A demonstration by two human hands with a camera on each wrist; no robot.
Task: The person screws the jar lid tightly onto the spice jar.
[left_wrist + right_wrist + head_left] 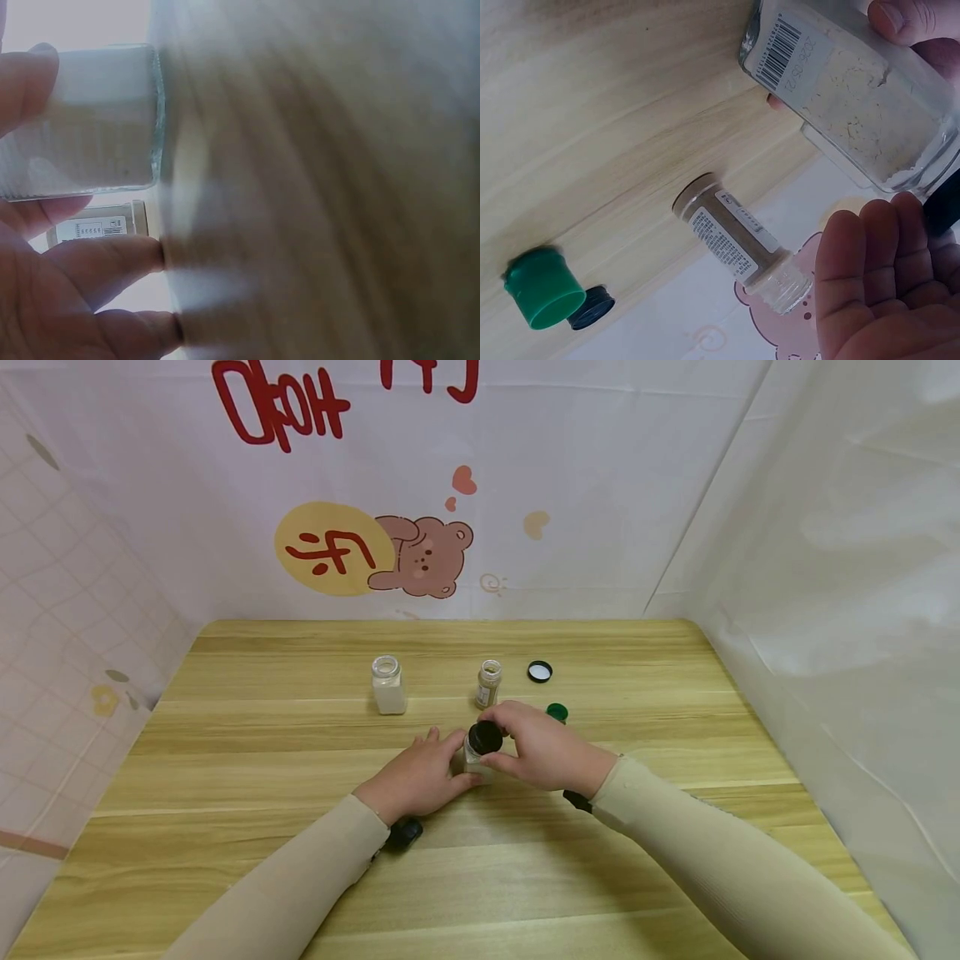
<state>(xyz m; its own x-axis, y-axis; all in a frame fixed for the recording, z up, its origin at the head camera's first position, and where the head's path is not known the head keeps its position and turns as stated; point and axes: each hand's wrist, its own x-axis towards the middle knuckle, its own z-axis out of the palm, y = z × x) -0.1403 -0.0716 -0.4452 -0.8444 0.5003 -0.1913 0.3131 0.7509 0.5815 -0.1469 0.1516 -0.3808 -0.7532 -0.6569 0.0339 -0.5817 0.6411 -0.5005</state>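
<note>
A square glass jar (477, 765) of pale powder stands on the table, with my left hand (416, 777) gripping its side between thumb and fingers. In the left wrist view the jar (90, 124) has its base down at the wood. A black lid (486, 737) is at the jar's mouth. My right hand (543, 747) holds this lid from the right with thumb and fingers. The right wrist view has the jar (862, 97) close up, barcode label facing the camera, and the lid (945, 206) partly hidden by the right fingers.
Behind the hands stand an uncapped square jar (389, 695) of white powder and an uncapped small spice bottle (488, 687) with brown contents. A black lid (539, 672) lies white inside up at the back. A green cap (557, 712) sits beyond the right hand.
</note>
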